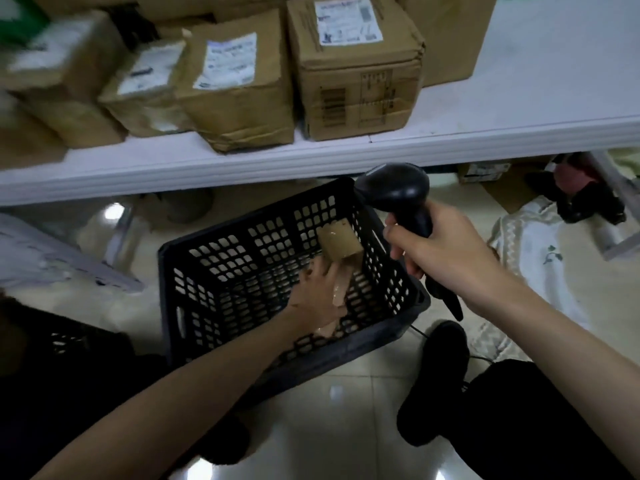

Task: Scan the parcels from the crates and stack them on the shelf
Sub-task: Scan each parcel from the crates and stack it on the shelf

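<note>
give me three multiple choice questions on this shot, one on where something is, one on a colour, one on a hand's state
1. Where is the small brown parcel?
A. on the shelf
B. inside the crate
C. on the floor tiles

2. What colour is the crate?
A. black
B. green
C. white

3. What is the right hand doing?
A. hanging idle
B. pressing a box
C. gripping the scanner

Answers: 1 B, it lies within the crate's walls. 2 A, its lattice sides are black. 3 C, its fingers curl round the handle.

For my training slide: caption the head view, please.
Left hand reaching a parcel in the crate, right hand holding the scanner.
</note>
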